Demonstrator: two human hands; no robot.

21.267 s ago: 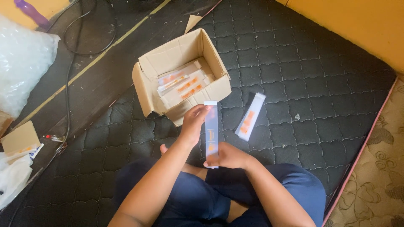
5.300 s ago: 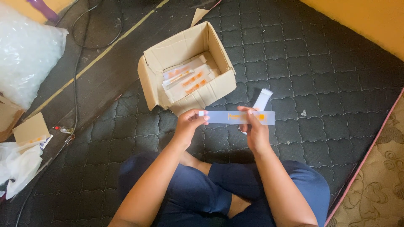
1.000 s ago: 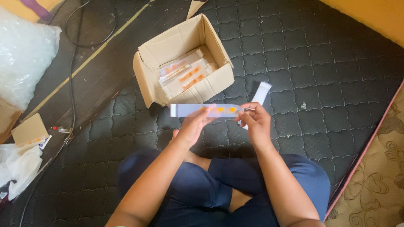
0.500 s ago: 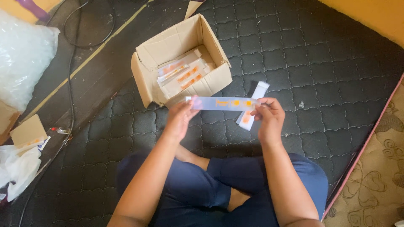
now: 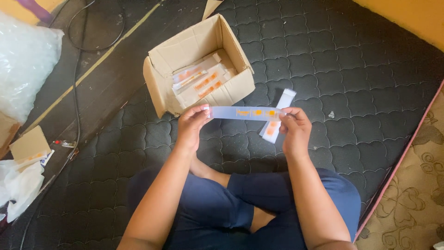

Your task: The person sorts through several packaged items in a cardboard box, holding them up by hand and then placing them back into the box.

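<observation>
I hold a long, flat clear packet (image 5: 245, 113) with orange marks level in front of me, above my crossed legs. My left hand (image 5: 192, 127) pinches its left end and my right hand (image 5: 294, 129) pinches its right end. A second packet of the same kind (image 5: 277, 115) lies on the black quilted mattress (image 5: 351, 69) just behind my right hand, partly hidden by the held one. Beyond my hands stands an open cardboard box (image 5: 196, 65) with several similar packets inside.
A bag of clear bubble wrap (image 5: 23, 65) sits at the far left by a black cable (image 5: 76, 106) on the dark floor. A small cardboard piece (image 5: 30, 144) and white plastic (image 5: 21, 187) lie at the left edge. Patterned flooring (image 5: 416, 194) shows at lower right.
Over the last second my hands have drawn apart along the packet and moved it slightly right and away from me; it stays level. The box and the lying packet have not moved.
</observation>
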